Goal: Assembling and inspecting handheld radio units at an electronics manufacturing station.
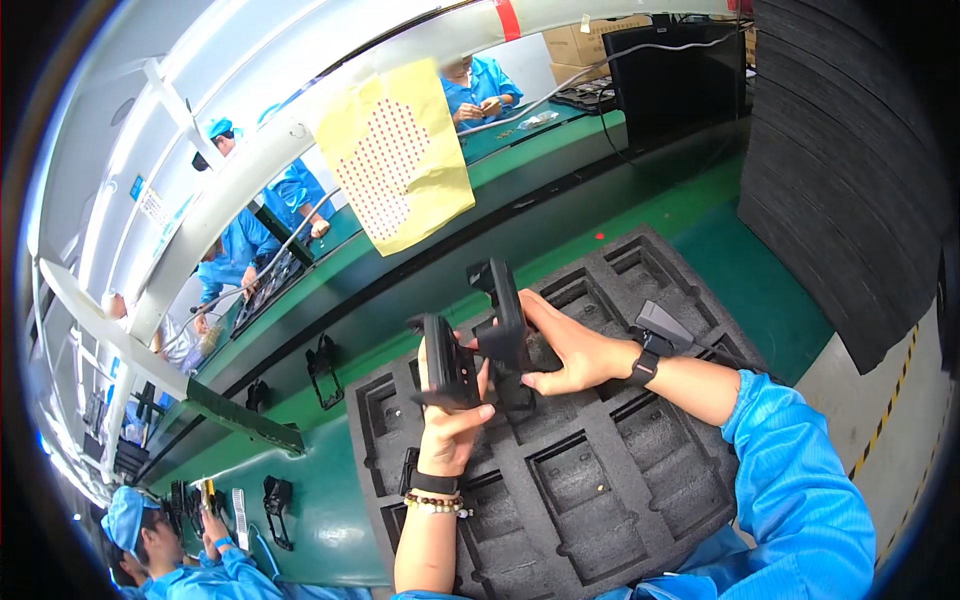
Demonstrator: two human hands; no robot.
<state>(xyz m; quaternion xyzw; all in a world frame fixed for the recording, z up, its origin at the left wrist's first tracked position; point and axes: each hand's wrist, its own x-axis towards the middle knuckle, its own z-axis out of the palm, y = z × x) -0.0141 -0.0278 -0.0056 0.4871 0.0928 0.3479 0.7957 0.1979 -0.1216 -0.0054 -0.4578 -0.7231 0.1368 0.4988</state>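
Note:
My left hand (448, 435) is closed around a black plastic housing (447, 362), held upright with its thumb along the lower edge. To its right, my right hand (578, 348) grips a second black housing (507, 322), with a small block at its top. The two housings are close together; whether they touch I cannot tell. Both are slightly blurred. Below the hands lies a dark grey foam tray (606, 468) with several rectangular recesses. A grey box (664, 328) on a black band sits on my right wrist.
Black frame-like parts (325, 370) lie on the green bench (325, 500) to the left. A yellow sheet with red dots (395, 155) hangs from a pale rail. Dark foam sheets (840, 170) are stacked at the right. Co-workers in blue (180, 560) sit at the left and beyond.

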